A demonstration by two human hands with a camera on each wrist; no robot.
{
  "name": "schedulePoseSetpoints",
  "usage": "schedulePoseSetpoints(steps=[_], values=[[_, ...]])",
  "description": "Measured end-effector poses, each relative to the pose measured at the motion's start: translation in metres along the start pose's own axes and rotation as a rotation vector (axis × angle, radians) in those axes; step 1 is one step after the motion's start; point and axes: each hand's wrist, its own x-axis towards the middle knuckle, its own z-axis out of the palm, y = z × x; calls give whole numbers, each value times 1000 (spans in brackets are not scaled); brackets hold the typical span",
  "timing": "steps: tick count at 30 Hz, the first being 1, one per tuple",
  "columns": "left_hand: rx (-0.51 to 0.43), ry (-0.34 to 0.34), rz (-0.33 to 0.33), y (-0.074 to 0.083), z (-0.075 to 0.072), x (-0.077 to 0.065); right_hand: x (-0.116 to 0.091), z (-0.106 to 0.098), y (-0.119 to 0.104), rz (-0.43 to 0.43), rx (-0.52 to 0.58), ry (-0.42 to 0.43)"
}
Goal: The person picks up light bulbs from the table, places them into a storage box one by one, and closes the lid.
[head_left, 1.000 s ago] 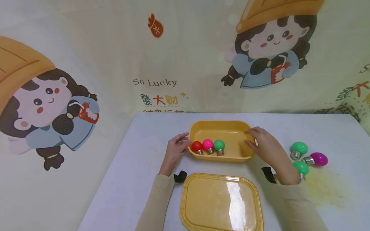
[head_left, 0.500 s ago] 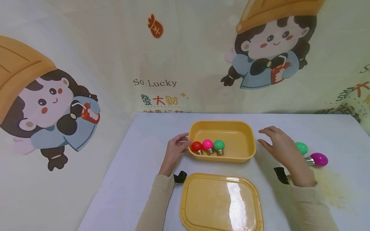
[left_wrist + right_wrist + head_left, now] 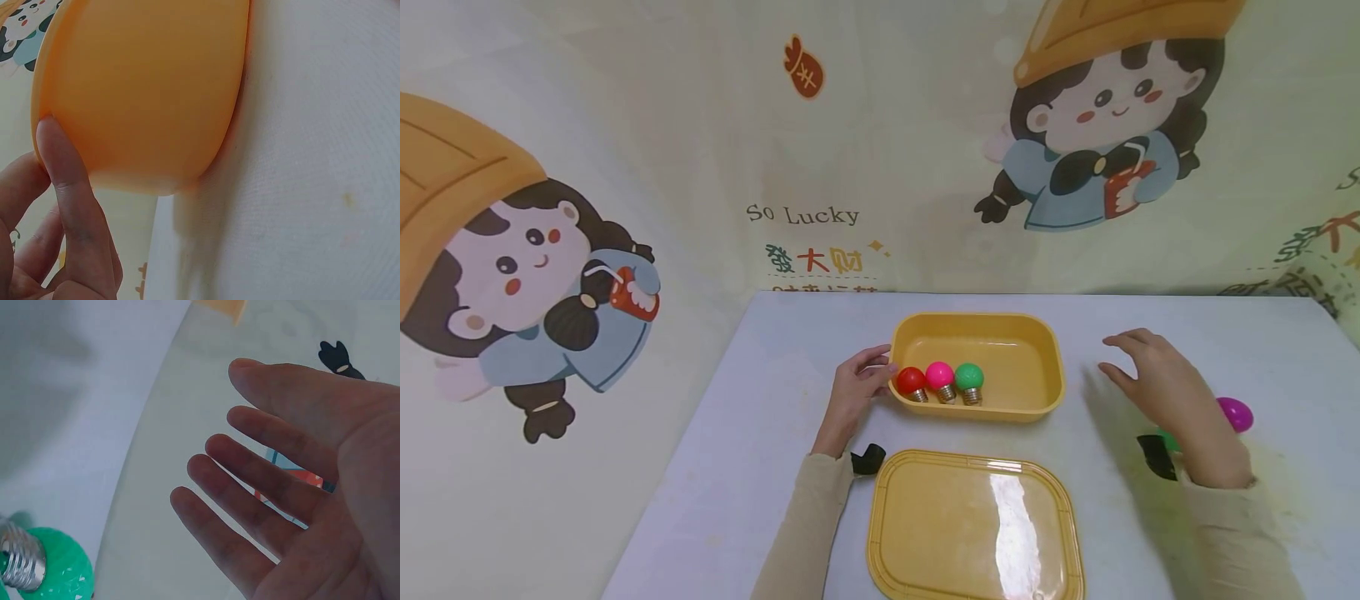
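My left hand (image 3: pixel 859 390) holds the left end of a yellow plastic box (image 3: pixel 1022 367). In the left wrist view one finger (image 3: pixel 62 156) lies on its outer wall, just under the rim. Inside the box, along the near side, lie a red bulb (image 3: pixel 912 381), a pink bulb (image 3: pixel 939 375) and a green bulb (image 3: pixel 969 377), all with silver screw bases. My right hand (image 3: pixel 1172 392) hovers to the right of the box, fingers spread and holding nothing. Below it, partly hidden by the wrist, are a purple bulb (image 3: pixel 1236 414) and a green bulb (image 3: pixel 62 565).
A flat, glossy yellow lid (image 3: pixel 947 525) lies in front of the box, between the forearms. Everything rests on a white tabletop (image 3: pixel 760 400), with a printed cloth backdrop (image 3: pixel 700 167) behind and to the left. Black straps show at both wrists.
My right hand has let go of the box's right end and moved right, over the loose bulbs. My left hand and the box have stayed in place.
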Motion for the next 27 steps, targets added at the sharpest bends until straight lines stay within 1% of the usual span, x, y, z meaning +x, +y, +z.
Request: schedulePoseSetpoints(steps=[2,6,8,9,12,16,21,27], values=[[3,-12,-9,4,0,-1,-1,0,4,9,-4,-4],[7,-14,-17,5,0,-1,-5,-2,12,32,-4,-24],[3,-4,-9,4,0,-2,-7,-3,17,33,-2,-28],[2,3,-7,1,0,0,-8,-3,19,35,0,-33],[1,13,1,1,1,-1,-10,-4,26,48,7,-48],[14,17,-3,1,1,0,-12,-6,32,75,10,-74],[33,18,-5,1,1,0,-14,-7,38,85,-8,-85],[25,15,-2,2,1,0,-18,-8,45,107,-21,-102]])
